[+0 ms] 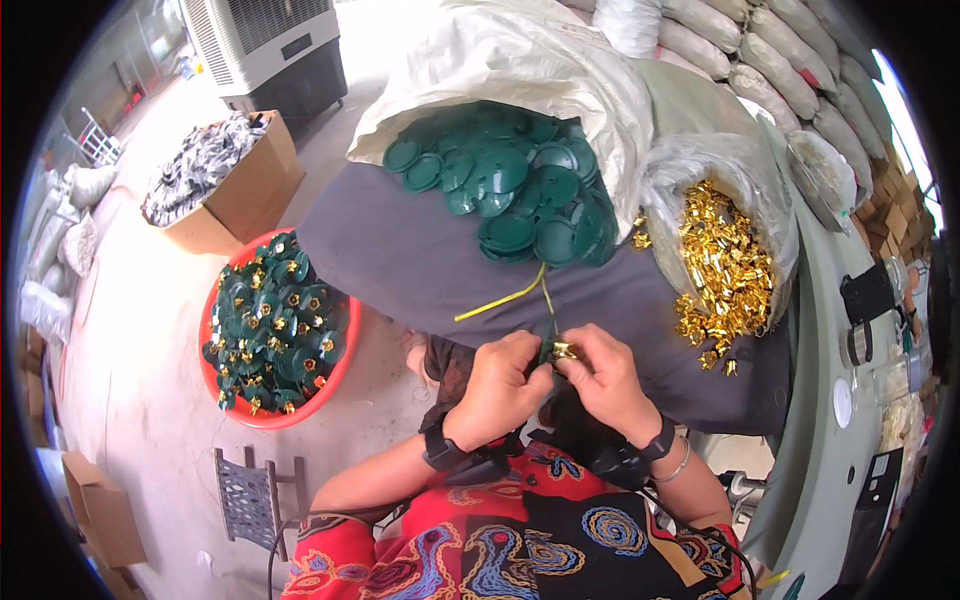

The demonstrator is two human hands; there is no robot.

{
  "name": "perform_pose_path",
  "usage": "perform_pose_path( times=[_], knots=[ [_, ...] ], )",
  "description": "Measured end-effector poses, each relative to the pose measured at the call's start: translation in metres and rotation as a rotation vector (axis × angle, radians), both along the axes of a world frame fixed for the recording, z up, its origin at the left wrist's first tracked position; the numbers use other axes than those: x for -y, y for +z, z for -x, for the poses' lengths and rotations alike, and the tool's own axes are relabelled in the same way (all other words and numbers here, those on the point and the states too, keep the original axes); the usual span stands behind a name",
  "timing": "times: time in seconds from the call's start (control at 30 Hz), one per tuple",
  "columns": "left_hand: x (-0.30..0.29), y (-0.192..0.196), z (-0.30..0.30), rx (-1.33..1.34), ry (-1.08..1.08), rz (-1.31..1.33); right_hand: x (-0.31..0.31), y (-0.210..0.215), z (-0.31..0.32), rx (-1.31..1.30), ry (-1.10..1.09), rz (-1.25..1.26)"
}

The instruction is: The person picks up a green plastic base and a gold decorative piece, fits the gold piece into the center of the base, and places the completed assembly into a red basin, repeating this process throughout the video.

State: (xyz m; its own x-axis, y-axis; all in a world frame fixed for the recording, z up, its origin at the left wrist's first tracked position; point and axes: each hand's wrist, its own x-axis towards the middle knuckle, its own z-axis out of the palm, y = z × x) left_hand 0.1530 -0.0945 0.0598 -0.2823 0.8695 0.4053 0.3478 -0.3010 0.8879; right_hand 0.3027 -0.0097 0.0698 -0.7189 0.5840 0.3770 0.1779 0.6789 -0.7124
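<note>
My left hand point(497, 388) is closed on a dark green plastic disc point(546, 350), seen nearly edge-on between the fingers. My right hand point(610, 378) pinches a small shiny gold clasp-like piece point(563, 350) against that disc. The fingers cover most of both parts. Just beyond my hands, a thin yellow-green strip point(500, 303) lies on the grey cloth point(380, 265). Loose green discs point(500, 175) spill from a white woven sack point(480, 60) at the far side. To the right, a clear plastic bag point(685, 160) lies open with a heap of gold pieces point(730, 265).
At left on the floor stands a red-orange basin point(352, 335) of green discs fitted with gold pieces. Behind it are a cardboard box point(245, 205) of grey scraps and an air cooler point(265, 50). A small woven-seat stool point(248, 497) sits lower left. A green table point(815, 430) runs along the right.
</note>
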Motion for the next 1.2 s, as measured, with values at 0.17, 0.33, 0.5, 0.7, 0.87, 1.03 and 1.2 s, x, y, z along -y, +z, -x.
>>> perform_pose_path(
  times=[0.17,0.33,0.5,0.7,0.87,1.03,1.2],
  knots=[
    [0.005,-0.005,0.015,-0.172,-0.023,-0.162,-0.001,-0.007,0.014,-0.178,0.028,0.941],
    [0.022,-0.025,0.047,0.156,0.102,0.038,0.006,-0.014,0.025,-0.110,0.116,0.883],
    [0.065,-0.077,0.180,0.491,0.543,0.099,-0.010,-0.012,0.010,-0.126,0.048,0.728],
    [0.114,-0.114,0.341,1.012,0.709,0.070,-0.018,-0.016,-0.010,-0.093,-0.073,0.790],
    [0.033,-0.082,0.286,0.150,0.970,0.074,-0.022,-0.026,-0.021,-0.058,-0.143,0.682],
    [-0.053,-0.040,0.150,-0.358,0.271,-0.014,-0.029,-0.035,-0.028,0.017,-0.263,0.440],
    [-0.101,-0.021,0.090,-0.757,0.254,0.122,-0.027,-0.029,-0.058,0.096,-0.414,-0.023]
  ],
)
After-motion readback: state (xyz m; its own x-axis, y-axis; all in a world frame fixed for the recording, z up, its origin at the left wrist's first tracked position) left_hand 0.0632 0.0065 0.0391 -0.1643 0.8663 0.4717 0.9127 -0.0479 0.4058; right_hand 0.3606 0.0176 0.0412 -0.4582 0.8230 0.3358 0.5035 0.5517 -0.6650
